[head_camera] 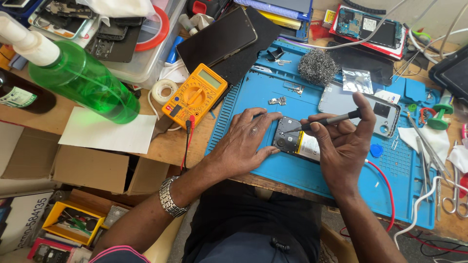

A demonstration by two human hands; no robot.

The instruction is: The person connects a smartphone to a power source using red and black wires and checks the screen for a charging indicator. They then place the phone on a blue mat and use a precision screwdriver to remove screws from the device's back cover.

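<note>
Phone [294, 141] lies between hands: left hand [246, 141] pins it flat-fingered, right hand [343, 143] pinches screwdriver [326, 122].

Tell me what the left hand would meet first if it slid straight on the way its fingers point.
Probably the opened phone: the left hand fingertips already touch its near edge.

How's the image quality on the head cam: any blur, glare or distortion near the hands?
Head view: even daylight with soft shadows; the left hand, right hand, screwdriver and opened phone are sharp. The green spray bottle at the near left edge looks oversized and stretched by the wide lens, and glows where light passes through. Mild glare on the silver foil packet.
</note>
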